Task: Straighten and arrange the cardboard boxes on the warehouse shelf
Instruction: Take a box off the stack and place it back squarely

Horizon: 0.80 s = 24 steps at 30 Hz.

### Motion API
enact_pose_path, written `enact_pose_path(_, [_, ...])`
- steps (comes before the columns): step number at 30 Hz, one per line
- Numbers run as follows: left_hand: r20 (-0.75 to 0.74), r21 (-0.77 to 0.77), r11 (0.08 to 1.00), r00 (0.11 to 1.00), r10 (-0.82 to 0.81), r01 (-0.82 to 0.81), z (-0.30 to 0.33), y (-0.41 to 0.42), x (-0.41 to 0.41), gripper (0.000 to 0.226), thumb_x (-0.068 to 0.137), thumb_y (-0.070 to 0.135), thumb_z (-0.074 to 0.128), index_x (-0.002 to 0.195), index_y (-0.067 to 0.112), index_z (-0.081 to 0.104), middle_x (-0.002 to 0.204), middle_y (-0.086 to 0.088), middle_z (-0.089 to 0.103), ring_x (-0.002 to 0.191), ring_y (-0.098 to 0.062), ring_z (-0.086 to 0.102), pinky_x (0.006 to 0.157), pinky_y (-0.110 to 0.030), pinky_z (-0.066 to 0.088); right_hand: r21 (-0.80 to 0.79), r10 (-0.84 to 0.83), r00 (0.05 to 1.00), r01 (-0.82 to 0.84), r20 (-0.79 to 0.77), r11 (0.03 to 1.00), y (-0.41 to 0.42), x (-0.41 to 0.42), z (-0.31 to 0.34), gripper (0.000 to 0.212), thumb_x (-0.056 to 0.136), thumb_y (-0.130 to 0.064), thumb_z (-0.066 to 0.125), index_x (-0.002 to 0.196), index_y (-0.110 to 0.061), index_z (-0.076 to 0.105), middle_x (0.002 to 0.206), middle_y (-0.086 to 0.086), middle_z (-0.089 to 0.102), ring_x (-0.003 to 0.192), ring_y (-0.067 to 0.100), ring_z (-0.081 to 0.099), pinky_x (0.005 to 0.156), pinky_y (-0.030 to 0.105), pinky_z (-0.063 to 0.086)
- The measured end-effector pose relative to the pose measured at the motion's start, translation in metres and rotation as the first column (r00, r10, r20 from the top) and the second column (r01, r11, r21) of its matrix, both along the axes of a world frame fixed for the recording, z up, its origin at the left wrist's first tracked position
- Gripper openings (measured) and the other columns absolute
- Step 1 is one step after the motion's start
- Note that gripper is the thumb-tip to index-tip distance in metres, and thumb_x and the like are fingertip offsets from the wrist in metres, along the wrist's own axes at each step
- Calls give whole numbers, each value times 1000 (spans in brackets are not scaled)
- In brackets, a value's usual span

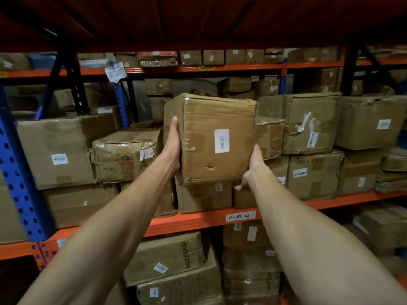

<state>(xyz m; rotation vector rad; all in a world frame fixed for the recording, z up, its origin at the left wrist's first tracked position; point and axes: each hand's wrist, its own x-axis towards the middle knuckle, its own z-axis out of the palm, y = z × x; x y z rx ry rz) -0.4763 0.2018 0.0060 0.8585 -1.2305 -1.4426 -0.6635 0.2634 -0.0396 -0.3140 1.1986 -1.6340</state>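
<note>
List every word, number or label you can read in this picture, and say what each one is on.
"01-02-03": handwritten white tag on the orange shelf beam.
"MADE IN CHINA", partly cut off: printed on the side of a lower box.
Barcode sticker on the held box: too small to read.
Yellow tag on the upper beam: blurred.
Scrawl on the taped box: illegible.

A taped brown cardboard box (211,137) with a white barcode label sits tilted above the shelf's (198,219) stacked boxes.
</note>
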Motion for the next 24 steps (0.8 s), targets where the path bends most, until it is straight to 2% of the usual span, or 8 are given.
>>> enact_pose_path(4, [39,-105,994,999,11,-7,66,1,7,88,91,85,32,103,11,77,89,-15,80,85,-32,77,77,-43,56,-111,1,985,18,175,994,-24,-3,-7,83,94,-81,41,149,-22,60,154,10,59,151,35,43,129,58,17])
enact_pose_path(8, [220,-28,999,975,40,-35,96,8,19,52,86,60,68,103,10,70,91,-17,75,90,-38,65,85,-58,45,-207,-29,958,91,284,974,-27,7,-15,70,101,-74,36,133,-21,68,128,14,71,128,38,60,116,55,40])
enact_pose_path(11, [239,10,1000,971,7,-10,88,10,24,14,83,30,68,78,17,71,86,-14,73,102,-40,62,100,-78,27,-268,-54,953,137,298,954,-26,11,-17,59,105,-64,38,121,-22,76,120,12,75,113,34,67,106,49,51])
enact_pose_path(15, [-34,-20,1000,999,-6,6,78,2,47,16,87,18,59,77,13,71,83,-12,72,92,-32,65,90,-54,48,-369,-142,965,218,222,904,-27,15,21,49,105,-52,42,96,-18,75,105,10,78,99,32,72,100,44,57])
enact_pose_path(17, [-270,-32,999,963,-20,12,57,-6,69,26,93,17,54,78,12,74,82,-11,74,81,-28,69,79,-42,55,-379,-234,963,268,132,886,-24,19,52,35,85,-50,63,88,-17,73,100,9,80,95,33,75,87,48,63])
enact_pose_path(19, [-450,-22,999,892,-43,37,26,-7,82,35,98,20,48,81,11,77,87,-12,75,76,-28,73,77,-39,58,-346,-356,934,322,-36,881,-14,27,82,34,65,-42,73,84,-13,71,89,6,77,81,29,74,72,42,62])
enact_pose_path(22, [-630,51,992,774,-56,113,-19,-4,81,53,100,33,45,74,8,83,87,-16,77,72,-31,76,77,-41,61,-392,-424,860,300,-285,870,-6,42,116,27,74,-38,76,82,-15,65,89,3,68,80,20,63,68,31,50])
enact_pose_path(24, [-692,78,990,721,-28,114,-37,-3,78,48,95,37,52,75,8,85,96,-18,78,88,-36,74,91,-47,57,-390,-440,824,296,-357,872,-7,49,121,31,73,-42,75,84,-15,63,94,4,67,84,21,62,72,32,48])
